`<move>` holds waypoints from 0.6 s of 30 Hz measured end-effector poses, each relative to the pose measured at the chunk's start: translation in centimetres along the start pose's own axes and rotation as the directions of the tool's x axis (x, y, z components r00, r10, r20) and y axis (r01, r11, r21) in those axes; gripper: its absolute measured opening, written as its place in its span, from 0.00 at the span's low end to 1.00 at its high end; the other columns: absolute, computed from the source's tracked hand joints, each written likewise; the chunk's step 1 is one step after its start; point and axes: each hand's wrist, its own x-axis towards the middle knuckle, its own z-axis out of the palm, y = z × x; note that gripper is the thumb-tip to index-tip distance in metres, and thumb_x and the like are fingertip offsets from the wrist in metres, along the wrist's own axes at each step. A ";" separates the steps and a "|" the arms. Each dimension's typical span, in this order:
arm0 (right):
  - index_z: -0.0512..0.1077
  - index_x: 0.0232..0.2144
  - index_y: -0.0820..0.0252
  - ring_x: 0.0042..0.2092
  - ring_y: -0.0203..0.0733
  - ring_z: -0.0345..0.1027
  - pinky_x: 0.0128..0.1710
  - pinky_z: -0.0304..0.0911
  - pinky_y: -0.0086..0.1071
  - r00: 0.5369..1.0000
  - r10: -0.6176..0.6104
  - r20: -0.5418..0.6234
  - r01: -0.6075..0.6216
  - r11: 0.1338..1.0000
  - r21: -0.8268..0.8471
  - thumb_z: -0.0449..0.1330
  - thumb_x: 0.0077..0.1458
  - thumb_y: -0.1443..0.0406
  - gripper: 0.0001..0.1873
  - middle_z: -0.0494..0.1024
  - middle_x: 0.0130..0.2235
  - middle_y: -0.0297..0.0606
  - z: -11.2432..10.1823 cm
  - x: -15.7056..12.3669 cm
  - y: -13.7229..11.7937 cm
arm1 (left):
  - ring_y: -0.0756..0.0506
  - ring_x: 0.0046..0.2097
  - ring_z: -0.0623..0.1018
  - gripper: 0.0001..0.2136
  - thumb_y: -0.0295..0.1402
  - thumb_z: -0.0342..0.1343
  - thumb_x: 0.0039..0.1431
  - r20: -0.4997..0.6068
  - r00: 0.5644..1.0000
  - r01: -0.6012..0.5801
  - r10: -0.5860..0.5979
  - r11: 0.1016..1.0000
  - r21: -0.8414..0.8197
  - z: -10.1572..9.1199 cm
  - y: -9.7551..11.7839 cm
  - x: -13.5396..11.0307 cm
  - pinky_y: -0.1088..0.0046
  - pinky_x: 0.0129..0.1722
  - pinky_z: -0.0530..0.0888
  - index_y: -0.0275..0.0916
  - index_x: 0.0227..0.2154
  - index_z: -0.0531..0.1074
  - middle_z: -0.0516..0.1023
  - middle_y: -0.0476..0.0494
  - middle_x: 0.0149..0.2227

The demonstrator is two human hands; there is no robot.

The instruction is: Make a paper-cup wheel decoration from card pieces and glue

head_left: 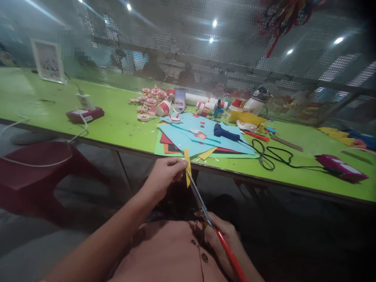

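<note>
My left hand (164, 174) pinches a narrow strip of yellow paper (187, 166) and holds it up in front of the table edge. My right hand (225, 239), low near my lap, grips red-handled scissors (205, 213). Their metal blades point up and left and reach the lower end of the yellow strip. Both hands are in front of the green table (117, 121), over my lap.
On the table lie blue, red and yellow paper sheets (202, 143), a blue glue gun (225, 133) with a black cord (273, 156), red-and-white paper cups (163, 107), and two magenta power strips (85, 114) (340, 166). A red stool (35, 176) stands at the left.
</note>
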 end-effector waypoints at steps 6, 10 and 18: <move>0.73 0.41 0.64 0.25 0.34 0.55 0.25 0.53 0.28 0.999 0.014 0.029 -0.016 0.999 0.043 0.49 0.55 0.47 0.27 0.62 0.22 0.32 -0.3 0.0 0.3 | 0.55 0.22 0.64 0.11 0.37 0.60 0.47 -0.014 1.000 0.008 -0.008 0.998 -0.055 -0.1 -0.4 -0.1 0.79 0.21 0.57 0.34 0.21 0.71 0.68 0.51 0.19; 0.72 0.43 0.65 0.26 0.35 0.57 0.26 0.55 0.29 0.995 0.021 0.093 -0.025 0.999 0.041 0.48 0.56 0.48 0.29 0.63 0.23 0.34 -0.6 0.1 0.1 | 0.54 0.23 0.67 0.11 0.38 0.59 0.49 -0.005 1.000 0.023 -0.023 0.998 -0.051 -0.1 -0.5 0.0 0.80 0.21 0.59 0.33 0.24 0.72 0.69 0.50 0.20; 0.72 0.43 0.65 0.27 0.35 0.56 0.28 0.53 0.30 0.992 0.035 0.120 -0.042 0.998 0.050 0.48 0.56 0.47 0.29 0.62 0.24 0.33 -0.8 0.1 0.5 | 0.55 0.22 0.65 0.12 0.39 0.58 0.49 0.001 1.000 -0.007 0.007 1.000 -0.029 0.2 -0.5 0.0 0.81 0.20 0.58 0.33 0.24 0.72 0.68 0.50 0.20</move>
